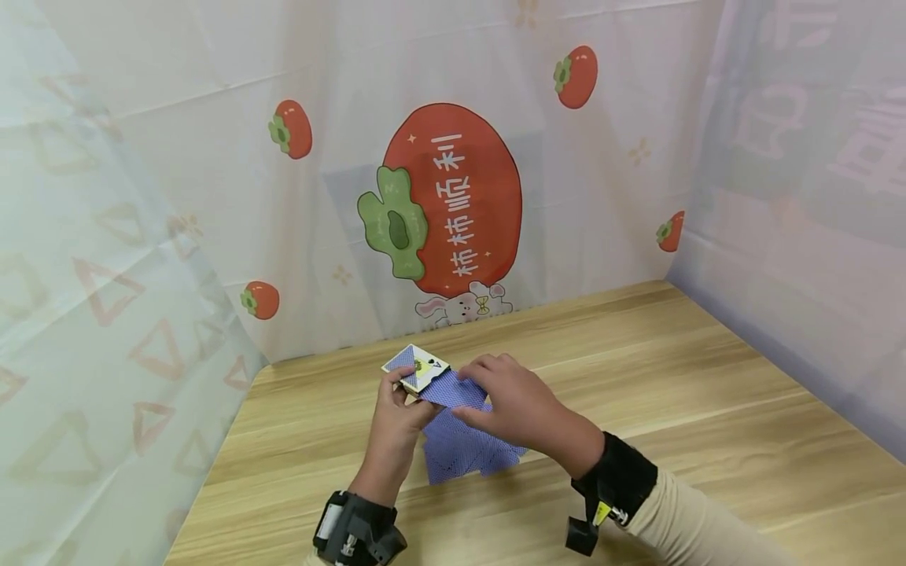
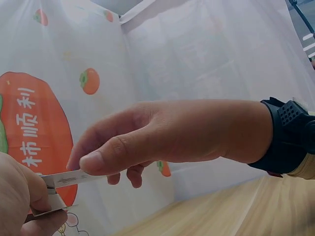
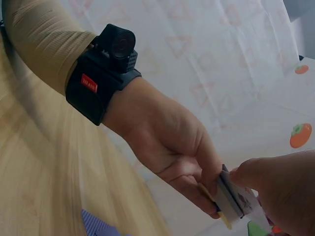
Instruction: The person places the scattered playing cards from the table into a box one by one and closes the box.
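Note:
My left hand [image 1: 398, 428] grips a playing card box [image 1: 427, 371] with an ace and blue patterned panel on its face, fingers along one side. Blue-backed playing cards [image 1: 453, 390] stick out of the box's right end. With thumb and fingertips at their opposite edges, my right hand [image 1: 520, 405] pinches these cards. In the left wrist view, the white card face [image 2: 73, 178] runs from the box to the right thumb. Below both hands, more blue-backed cards [image 1: 463, 456] lie spread face down on the table, partly covered by the right hand.
The wood-grain table [image 1: 297, 472] reaches back to a white curtain [image 1: 325, 71] printed with persimmons. Similar curtains stand along the left and right sides. Each wrist wears a black strap [image 1: 623, 472] with a small camera.

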A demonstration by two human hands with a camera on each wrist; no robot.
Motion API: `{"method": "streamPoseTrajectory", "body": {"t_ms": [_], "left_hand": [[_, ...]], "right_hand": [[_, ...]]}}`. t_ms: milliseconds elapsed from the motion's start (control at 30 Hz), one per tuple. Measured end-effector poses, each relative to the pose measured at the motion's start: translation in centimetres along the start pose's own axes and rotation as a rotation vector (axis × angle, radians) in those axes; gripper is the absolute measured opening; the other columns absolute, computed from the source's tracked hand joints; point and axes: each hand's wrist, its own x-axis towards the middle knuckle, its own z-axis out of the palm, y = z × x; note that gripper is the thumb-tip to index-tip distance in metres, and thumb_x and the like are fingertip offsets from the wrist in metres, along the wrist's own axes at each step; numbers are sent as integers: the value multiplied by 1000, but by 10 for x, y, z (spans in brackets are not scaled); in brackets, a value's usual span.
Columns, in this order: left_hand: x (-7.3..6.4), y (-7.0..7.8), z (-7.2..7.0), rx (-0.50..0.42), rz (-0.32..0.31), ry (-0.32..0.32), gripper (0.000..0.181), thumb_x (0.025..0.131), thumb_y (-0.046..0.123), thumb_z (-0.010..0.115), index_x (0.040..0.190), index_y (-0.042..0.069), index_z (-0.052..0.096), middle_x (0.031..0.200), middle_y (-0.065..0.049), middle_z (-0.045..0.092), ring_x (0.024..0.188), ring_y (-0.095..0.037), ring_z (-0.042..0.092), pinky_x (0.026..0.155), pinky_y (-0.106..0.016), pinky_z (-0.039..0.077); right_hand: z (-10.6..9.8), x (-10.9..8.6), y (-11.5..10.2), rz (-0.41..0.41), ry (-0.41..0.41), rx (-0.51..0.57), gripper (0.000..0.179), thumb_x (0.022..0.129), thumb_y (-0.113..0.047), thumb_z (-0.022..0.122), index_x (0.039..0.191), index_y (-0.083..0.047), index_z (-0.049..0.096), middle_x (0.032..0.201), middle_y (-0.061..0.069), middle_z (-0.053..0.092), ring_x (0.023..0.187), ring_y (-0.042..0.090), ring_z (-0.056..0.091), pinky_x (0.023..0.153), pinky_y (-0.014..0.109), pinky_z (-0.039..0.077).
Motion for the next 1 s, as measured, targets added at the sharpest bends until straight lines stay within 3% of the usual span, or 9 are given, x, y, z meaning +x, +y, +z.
{"method": "streamPoseTrajectory", "body": {"t_ms": [200,400,667,833,1000], "left_hand": [[-5,-7,4,-8,-5,10,68,87,-10,63,143,7,29,149,-24,38,117,-26,58,81,-25,54],[-8,-9,9,10,-36,-6,65,88,-7,61,143,7,30,150,-24,39,101,-18,61,74,-24,51],[-1,-2,9,3,-35,-14,69,89,-2,69,144,7,29,150,-23,41,118,-27,61,82,-24,54],[2,3,9,-48,-34,-53,71,87,-6,70,143,9,29,149,-20,40,122,-28,59,85,-27,55],[2,1,12,-81,-37,-95,69,85,-12,65,141,10,32,144,-21,44,114,-25,61,81,-27,55]], "right_hand": [[10,-3,-6,12,33,-31,44,91,-57,67,118,-22,71,121,-3,64,113,18,55,89,38,53],[16,-4,-6,-14,26,5,45,89,-57,70,116,-22,71,124,-3,63,118,21,55,88,37,54],[4,5,-5,-64,-32,112,44,87,-42,77,122,-15,71,132,5,63,125,25,56,101,42,50],[2,14,-1,-43,16,172,29,90,-26,77,115,-13,72,123,2,64,116,21,61,95,37,53],[4,15,7,-4,106,170,23,90,-24,78,109,-15,70,114,1,63,102,21,63,84,35,55]]}}
